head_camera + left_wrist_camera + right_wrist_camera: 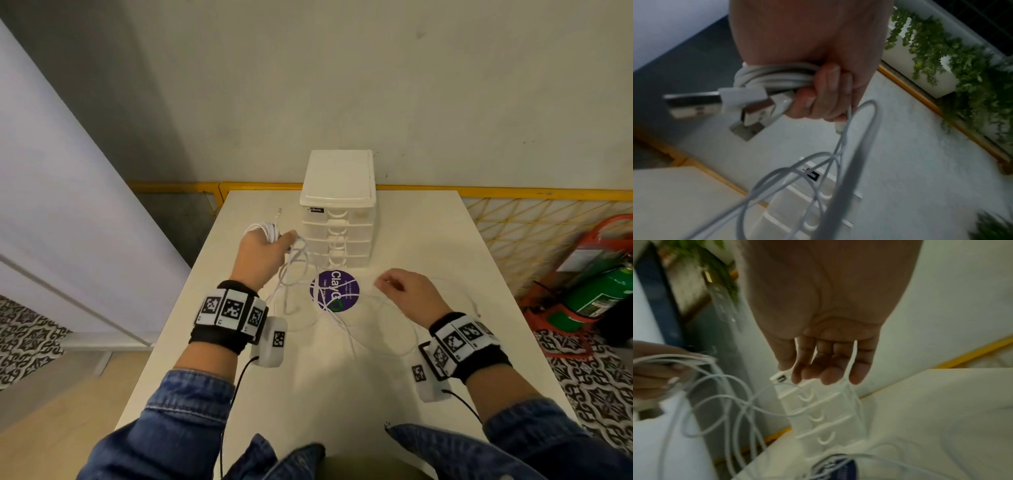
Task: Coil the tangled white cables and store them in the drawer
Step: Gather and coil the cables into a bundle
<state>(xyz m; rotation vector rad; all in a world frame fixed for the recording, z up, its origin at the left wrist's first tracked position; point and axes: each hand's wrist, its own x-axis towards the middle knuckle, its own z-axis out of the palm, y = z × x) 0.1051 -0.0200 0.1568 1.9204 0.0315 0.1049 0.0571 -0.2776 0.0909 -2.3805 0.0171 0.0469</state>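
My left hand (270, 241) is raised above the table and grips a coiled bundle of white cable (265, 229). In the left wrist view the fingers (824, 95) curl round the coil (772, 76), and two USB plugs (742, 97) stick out of it. Loose cable loops (296, 274) hang from this hand to the table and trail right across it (376, 329). My right hand (388, 284) hovers low over the table with relaxed fingers (826, 369) and holds nothing. The white drawer unit (337, 212) stands at the back with all drawers shut.
A round purple sticker (334, 291) lies on the white table (428, 240) under the strands. A cable end (474, 310) lies near the right table edge. Behind runs a yellow railing (513, 187). A green fire extinguisher (596, 291) stands on the floor at the right.
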